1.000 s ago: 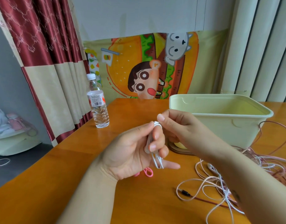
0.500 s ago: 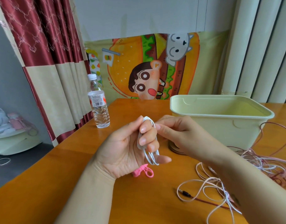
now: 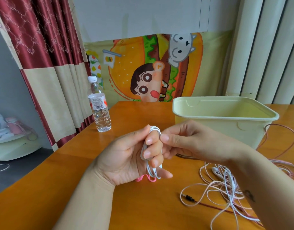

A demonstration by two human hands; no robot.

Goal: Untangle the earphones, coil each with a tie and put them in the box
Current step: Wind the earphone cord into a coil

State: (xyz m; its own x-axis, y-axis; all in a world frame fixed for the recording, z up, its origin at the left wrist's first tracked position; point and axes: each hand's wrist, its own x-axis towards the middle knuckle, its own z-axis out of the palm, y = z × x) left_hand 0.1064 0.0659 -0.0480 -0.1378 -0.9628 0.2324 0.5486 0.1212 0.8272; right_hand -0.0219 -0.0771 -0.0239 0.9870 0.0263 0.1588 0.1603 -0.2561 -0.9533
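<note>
A white earphone cable (image 3: 153, 170) is looped in a coil round the fingers of my left hand (image 3: 126, 156), held above the table's middle. A pale grey tie (image 3: 143, 151) lies against the coil under my left fingers. My right hand (image 3: 189, 141) pinches the coil's top loops by my left index finger. A pink tie (image 3: 145, 179) lies on the table, partly hidden under my left hand. A tangle of white, pink and dark red earphone cables (image 3: 225, 188) lies at the right, with a black jack plug (image 3: 189, 197) at its left. The pale green box (image 3: 225, 128) stands open behind it.
A water bottle (image 3: 99, 105) stands at the orange table's (image 3: 76, 188) far left edge, next to a red and beige curtain (image 3: 48, 67). A cartoon poster (image 3: 151, 68) hangs behind the table. A round brown coaster (image 3: 184, 156) lies by the box's front left corner.
Both hands have dropped slightly and come closer together. My right hand has moved from above the coil to pinch its top loops. The coil round my left fingers looks fuller.
</note>
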